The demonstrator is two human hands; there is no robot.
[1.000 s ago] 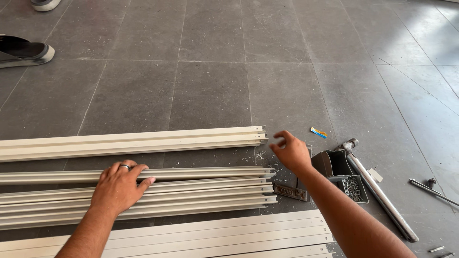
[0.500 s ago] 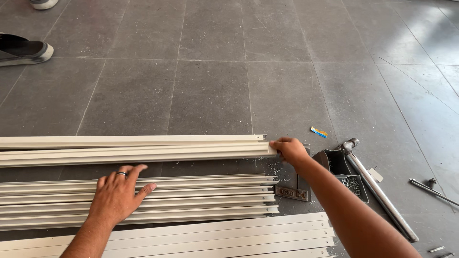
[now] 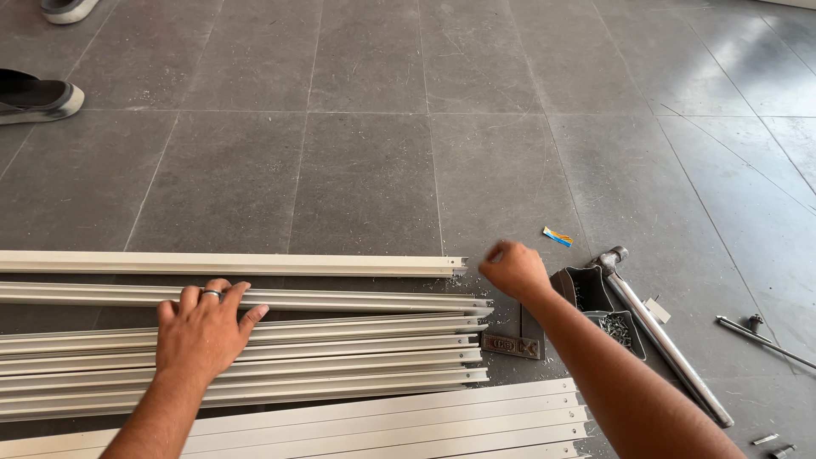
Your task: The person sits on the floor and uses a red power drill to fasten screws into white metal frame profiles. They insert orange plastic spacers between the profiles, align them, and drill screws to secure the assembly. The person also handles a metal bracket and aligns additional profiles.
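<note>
Nearest the person, a bundle of wide cream profiles lies flat on the grey tiled floor; just beyond it sits a stack of narrower cream metal rails, all running left to right with their ends roughly level at the right; the left hand rests palm down on top of this stack, fingers spread flat and gripping nothing, a ring on one of them; to the right, past the rail ends, the right hand hovers curled into a loose fist, and I cannot tell whether it has anything inside it; beside it on the floor lie a small dark tray of screws, a dark open box and a long silvery rod; one single rail lies apart, just beyond the stack; further off, a small blue and yellow scrap sits on the tiles; at the far left edge, two shoes stand well away.
</note>
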